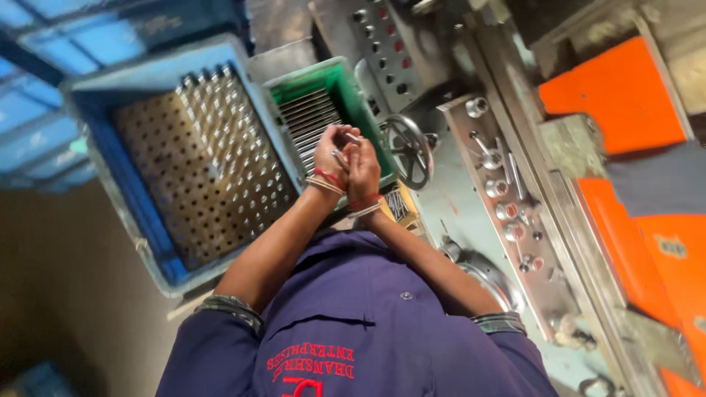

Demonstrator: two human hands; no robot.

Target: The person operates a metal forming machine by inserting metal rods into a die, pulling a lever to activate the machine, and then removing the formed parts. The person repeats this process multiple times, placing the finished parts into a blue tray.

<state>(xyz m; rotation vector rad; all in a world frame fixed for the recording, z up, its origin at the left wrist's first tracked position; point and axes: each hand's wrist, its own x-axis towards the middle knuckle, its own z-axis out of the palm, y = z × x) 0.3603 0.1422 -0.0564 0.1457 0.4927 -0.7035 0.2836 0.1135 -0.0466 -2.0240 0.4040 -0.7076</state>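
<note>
My left hand (pixel 331 149) and my right hand (pixel 365 170) are pressed together above the near edge of a green crate (pixel 360 95). Between them they grip a thin metal rod (pixel 341 159), whose ends poke out from the fingers. Red and white threads circle both wrists. The green crate holds several similar metal rods (pixel 309 121) lying side by side. To its left, a blue crate (pixel 151 77) carries a perforated metal tray (pixel 198 176) with several rods standing upright in its far rows.
A grey machine with a black handwheel (pixel 407 151) stands just right of my hands. Its control panel (pixel 382 44) has red and black buttons, and a plate of knobs and levers (pixel 507 198) runs to the right. Orange panels (pixel 625 95) lie beyond.
</note>
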